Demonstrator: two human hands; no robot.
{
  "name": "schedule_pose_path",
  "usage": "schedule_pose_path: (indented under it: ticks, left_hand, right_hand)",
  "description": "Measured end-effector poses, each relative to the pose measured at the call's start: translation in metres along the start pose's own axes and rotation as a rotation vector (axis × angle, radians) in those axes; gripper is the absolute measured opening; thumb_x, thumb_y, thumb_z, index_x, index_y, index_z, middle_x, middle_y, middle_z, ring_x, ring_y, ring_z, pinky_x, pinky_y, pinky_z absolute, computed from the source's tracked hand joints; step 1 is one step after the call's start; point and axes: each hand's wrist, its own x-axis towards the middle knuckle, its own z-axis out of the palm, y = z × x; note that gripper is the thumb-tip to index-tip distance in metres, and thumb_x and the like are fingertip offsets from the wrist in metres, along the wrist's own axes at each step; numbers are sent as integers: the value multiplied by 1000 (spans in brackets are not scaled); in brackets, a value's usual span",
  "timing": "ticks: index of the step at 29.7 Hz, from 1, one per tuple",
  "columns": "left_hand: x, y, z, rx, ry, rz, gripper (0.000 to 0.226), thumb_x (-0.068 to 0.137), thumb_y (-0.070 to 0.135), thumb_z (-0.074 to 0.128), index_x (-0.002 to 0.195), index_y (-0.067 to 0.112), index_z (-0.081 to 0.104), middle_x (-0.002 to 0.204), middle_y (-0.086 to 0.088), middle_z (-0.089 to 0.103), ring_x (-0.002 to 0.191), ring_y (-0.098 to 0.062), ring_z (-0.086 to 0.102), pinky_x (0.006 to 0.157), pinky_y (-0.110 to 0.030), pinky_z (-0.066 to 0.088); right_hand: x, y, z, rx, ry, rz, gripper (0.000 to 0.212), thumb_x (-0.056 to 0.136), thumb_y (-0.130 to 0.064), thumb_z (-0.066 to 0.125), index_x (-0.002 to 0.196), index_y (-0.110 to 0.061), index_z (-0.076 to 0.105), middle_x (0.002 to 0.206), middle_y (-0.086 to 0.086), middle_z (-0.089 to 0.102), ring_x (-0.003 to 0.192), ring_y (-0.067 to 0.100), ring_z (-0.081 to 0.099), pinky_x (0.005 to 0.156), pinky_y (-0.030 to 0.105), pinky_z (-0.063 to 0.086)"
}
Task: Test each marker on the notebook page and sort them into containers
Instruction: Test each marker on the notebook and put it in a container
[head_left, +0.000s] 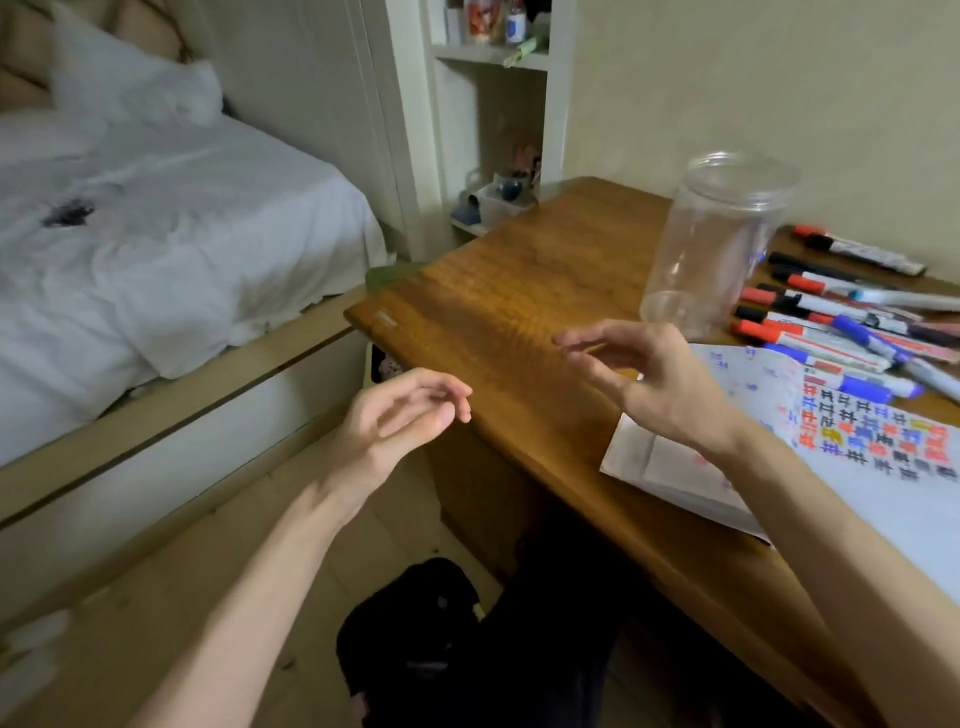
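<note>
Both hands are empty here. The right hand (660, 384) hovers over the desk (519, 291), fingers loosely spread and a bit curled, pinching nothing, just off the near-left corner of the notebook page (857, 457). The left hand (400, 421) is the same, relaxed and half-curled with nothing in it, but it hangs out past the desk's edge over the floor. My guess is this is a between-markers moment, with the hands parked mid-air so either can go for the next pen.

The markers (841, 322) lie in a loose heap at the right, behind the page. Red, blue and black caps are jumbled and overlapping, and a couple lie onto the page's far edge. That makes sense, since they're close to the right hand and next to where they get scribbled. The page is packed with rows of red, blue and black test marks, so plenty of testing looks done.

The clear jar (711, 244) stands upright just beyond the right hand, lid off, and it looks empty to me. It's the only container I can spot. It also sits beside the reach line to the far markers, so it'd be easy to knock.

Off left there's a bed (182, 208) with white sheets, and behind the desk a shelf (493, 57) of small clutter. Neither is in the way.
</note>
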Motion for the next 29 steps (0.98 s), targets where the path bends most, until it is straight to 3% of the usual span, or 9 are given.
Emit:
schedule_pose_path:
  ticks: [7,12,16,18,20,23,25,27,29]
  left_hand:
    - [50,9,70,5,-128,40,19,94,19,61,107,9,72,97,-8,73,98,-22,69,88,-24,52]
    - [81,15,138,-56,-282,59,11,98,14,65,104,7,70,97,-6,73,96,-15,69,87,-22,53]
    - [111,21,192,-51,-360,77,10,100,11,63,106,12,71,97,-3,73,99,-14,68,85,-19,52]
    - [125,23,217,-34,-404,77,12,101,15,63,110,14,70,97,1,73,101,-13,69,87,-18,51]
    - [136,23,239,4,-442,67,14,102,19,62,114,18,70,99,5,73,104,-11,69,90,-18,52]
    - [150,21,264,106,-460,74,14,103,23,61,113,26,70,100,14,73,103,-1,67,84,-12,52]
    - [159,20,276,153,-449,46,14,103,24,60,111,30,70,100,15,74,99,5,67,81,-11,52]
    - [167,16,286,170,-439,-3,15,103,24,60,111,30,70,101,12,74,95,7,68,82,-16,54]
    - [172,10,292,210,-416,-21,15,103,22,60,110,30,70,103,11,73,95,3,69,83,-23,57]
  right_hand:
    - [-51,20,-59,-27,142,210,20,101,-22,68,118,-20,78,113,-12,78,94,3,76,90,24,61]
    - [-100,48,-106,-35,332,343,19,99,-8,70,106,-23,80,105,-11,80,94,9,78,90,35,63]
    - [-134,64,-139,-127,441,437,15,96,-11,74,108,-18,81,104,-10,80,92,12,77,84,36,64]
    - [-147,72,-149,-186,503,467,14,94,-13,76,105,-21,80,100,-11,79,87,13,75,76,31,63]
    - [-154,78,-153,-261,544,492,16,93,-16,78,104,-27,78,96,-16,75,81,9,70,68,17,56]
    - [-154,83,-154,-359,547,542,21,93,-22,79,111,-31,74,98,-26,65,85,0,65,66,9,48]
    - [-149,84,-153,-378,517,547,28,94,-25,78,120,-28,72,106,-21,65,90,2,66,72,12,52]
    - [-146,87,-150,-397,480,547,35,94,-26,77,128,-25,70,118,-12,67,105,9,67,86,27,60]
    - [-144,91,-149,-447,448,552,40,94,-27,76,133,-25,68,130,-5,68,120,15,64,99,37,57]
